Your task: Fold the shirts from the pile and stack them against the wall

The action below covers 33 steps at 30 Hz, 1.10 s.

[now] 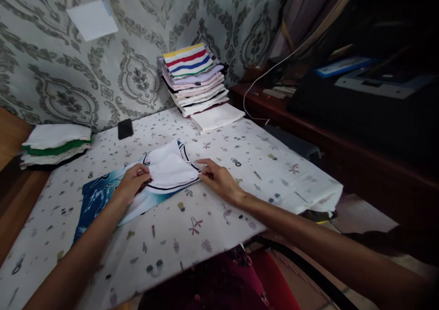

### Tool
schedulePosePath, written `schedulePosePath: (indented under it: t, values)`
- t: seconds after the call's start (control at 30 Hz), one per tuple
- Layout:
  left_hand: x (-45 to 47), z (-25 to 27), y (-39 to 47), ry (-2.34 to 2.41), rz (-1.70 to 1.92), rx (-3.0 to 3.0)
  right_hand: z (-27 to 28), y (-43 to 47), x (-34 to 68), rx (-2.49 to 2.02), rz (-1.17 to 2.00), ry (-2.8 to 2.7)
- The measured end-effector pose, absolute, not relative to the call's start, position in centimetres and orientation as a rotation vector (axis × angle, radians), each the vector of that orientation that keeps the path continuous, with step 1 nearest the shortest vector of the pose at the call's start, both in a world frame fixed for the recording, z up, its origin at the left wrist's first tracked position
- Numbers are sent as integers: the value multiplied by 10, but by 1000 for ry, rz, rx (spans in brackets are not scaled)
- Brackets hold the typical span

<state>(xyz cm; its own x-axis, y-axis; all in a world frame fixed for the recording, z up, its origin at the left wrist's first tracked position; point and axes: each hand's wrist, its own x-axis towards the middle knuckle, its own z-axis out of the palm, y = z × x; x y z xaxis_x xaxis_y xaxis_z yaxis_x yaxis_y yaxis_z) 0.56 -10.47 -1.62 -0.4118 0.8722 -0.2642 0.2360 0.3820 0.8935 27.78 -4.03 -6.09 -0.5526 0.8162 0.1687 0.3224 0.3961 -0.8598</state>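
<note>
A blue-and-white printed shirt (164,168) lies on the patterned tablecloth, partly folded over itself. Its white part with black trim is uppermost, and the blue printed end reaches toward the lower left. My left hand (134,180) pinches the left edge of the white part, with thumb and fingers together. At the opposite edge, my right hand (217,178) grips the black-trimmed corner between thumb and forefinger. Both forearms come in from the bottom of the view. Some of the shirt is hidden under my left hand and forearm.
A tall stack of folded clothes (195,83) stands at the back against the wall, with a folded white cloth (219,118) before it. A smaller folded pile (56,141) sits at the left. A black phone (125,129) lies near the back edge. A white cable (255,81) hangs right.
</note>
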Motion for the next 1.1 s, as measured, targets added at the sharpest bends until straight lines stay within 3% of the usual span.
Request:
schedulePosePath:
  t: [0.27, 0.47, 0.53, 0.67, 0.8, 1.1]
  values:
    - [2, -22, -90, 2020, 829, 1212, -61, -41, 277, -983, 1022, -2105]
    - [10, -12, -95, 2506, 165, 1872, -64, -41, 277, -1008, 988, -2104]
    - [18, -9, -100, 2537, 103, 2069, -64, -41, 277, -1008, 982, -2104]
    - [34, -11, -100, 2008, 343, 2466, -65, -41, 278, -993, 985, -2096]
    - [44, -21, -97, 1505, 391, 2484, -66, -41, 278, -981, 1003, -2081]
    - [54, -31, -117, 1404, 187, 2416, -62, -44, 284, -930, 1124, -2032]
